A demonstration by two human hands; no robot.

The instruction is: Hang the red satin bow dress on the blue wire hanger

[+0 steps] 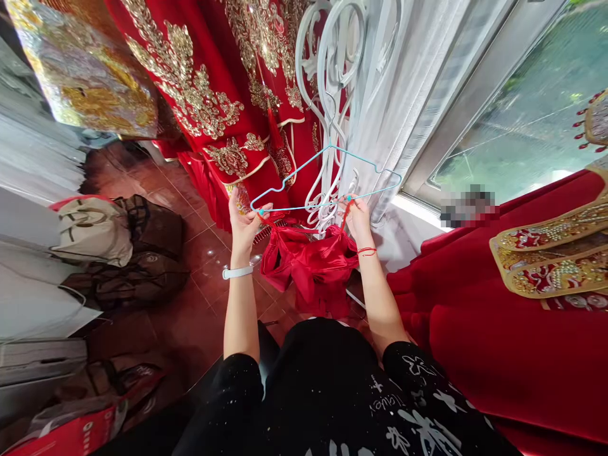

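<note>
A thin light-blue clothes hanger (304, 166) is held out in front of me, its hook up against a white scrolled metal rack. From its lower bar hangs a red satin garment (313, 256) by red straps, bunched below my hands. My left hand (244, 218) grips the hanger's lower left corner, thumb and fingers closed near a small turquoise clip and a strap. My right hand (356, 218) pinches the bar and the other strap beside a second turquoise clip (349, 198). The palm side of the right fingers is partly hidden.
Red gowns with gold embroidery (190, 88) hang ahead. The white metal rack (327, 63) stands before a pale curtain (427, 76) and a window (513, 120). A red embroidered dress (456, 342) is close on my right. Bags (95, 231) lie on the tiled floor (204, 253) at left.
</note>
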